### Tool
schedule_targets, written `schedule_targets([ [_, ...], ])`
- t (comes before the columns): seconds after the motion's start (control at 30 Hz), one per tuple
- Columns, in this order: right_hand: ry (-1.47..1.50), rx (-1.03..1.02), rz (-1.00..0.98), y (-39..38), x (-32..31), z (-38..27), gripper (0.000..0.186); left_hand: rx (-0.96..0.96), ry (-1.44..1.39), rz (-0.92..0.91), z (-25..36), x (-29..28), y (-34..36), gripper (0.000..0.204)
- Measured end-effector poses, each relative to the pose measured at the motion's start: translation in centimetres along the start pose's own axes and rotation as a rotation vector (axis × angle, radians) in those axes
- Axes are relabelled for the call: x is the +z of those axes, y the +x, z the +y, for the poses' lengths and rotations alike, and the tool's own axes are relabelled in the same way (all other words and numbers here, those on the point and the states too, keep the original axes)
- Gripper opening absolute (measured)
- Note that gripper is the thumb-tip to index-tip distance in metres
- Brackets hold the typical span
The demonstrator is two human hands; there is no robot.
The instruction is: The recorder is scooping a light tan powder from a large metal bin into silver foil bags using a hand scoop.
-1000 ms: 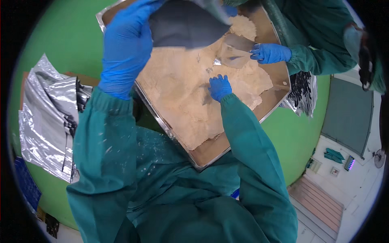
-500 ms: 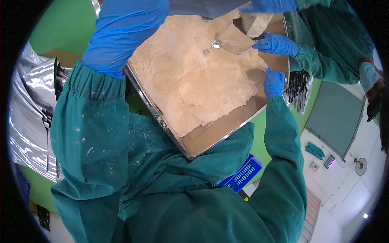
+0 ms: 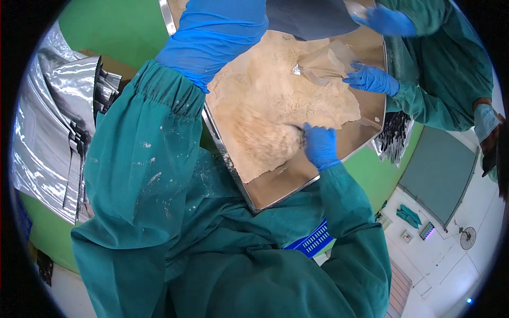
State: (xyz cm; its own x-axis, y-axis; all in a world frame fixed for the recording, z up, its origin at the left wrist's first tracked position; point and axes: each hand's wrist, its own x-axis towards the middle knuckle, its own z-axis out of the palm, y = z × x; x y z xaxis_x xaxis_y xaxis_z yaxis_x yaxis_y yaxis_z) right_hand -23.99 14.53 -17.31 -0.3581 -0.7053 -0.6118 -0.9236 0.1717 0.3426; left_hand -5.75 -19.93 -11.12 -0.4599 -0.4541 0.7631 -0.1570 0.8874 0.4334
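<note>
A metal tray (image 3: pixel 281 193) holds a broad heap of beige powder (image 3: pixel 297 100). My right hand (image 3: pixel 321 146), in a blue glove, is closed at the tray's near right part. A dark curved edge shows beside its fingers, and what it grips is mostly hidden. To the left of it, the powder is smeared by motion. My left hand (image 3: pixel 225 32), also gloved in blue, reaches over the tray's far left side, its fingers out of sight. Beside it is a dark grey sheet-like thing (image 3: pixel 313 18). A co-worker's gloved hand (image 3: pixel 374 78) holds a translucent bag (image 3: pixel 331 61) over the powder.
The co-worker's other hand (image 3: pixel 392 20) is raised at the far right with something pale. Silvery pouches (image 3: pixel 58 127) are stacked at left on a green surface (image 3: pixel 114 34). More pouches (image 3: pixel 392 135) lie beyond the tray's right edge. A blue object (image 3: pixel 313 239) sits below the tray.
My right hand has moved left and nearer from the tray's right edge, and powder beside it is stirred. My left arm appears farther right. The co-worker's upper hand has moved away from the bag.
</note>
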Motion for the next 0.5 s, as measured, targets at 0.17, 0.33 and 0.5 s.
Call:
schedule_targets([
  [0.17,-0.403,0.32,0.104,3.8,-0.8,9.9,0.014,-0.151,0.049,-0.231,0.9,-0.3,0.7,0.027],
  [0.33,-0.234,0.425,-0.09,9.4,7.9,14.7,0.018,-0.045,0.205,-0.299,1.6,-0.2,1.0,0.014],
  [0.5,0.094,0.216,-0.196,9.6,11.2,6.5,0.024,-0.022,0.345,-0.479,3.4,0.6,-0.2,0.01],
])
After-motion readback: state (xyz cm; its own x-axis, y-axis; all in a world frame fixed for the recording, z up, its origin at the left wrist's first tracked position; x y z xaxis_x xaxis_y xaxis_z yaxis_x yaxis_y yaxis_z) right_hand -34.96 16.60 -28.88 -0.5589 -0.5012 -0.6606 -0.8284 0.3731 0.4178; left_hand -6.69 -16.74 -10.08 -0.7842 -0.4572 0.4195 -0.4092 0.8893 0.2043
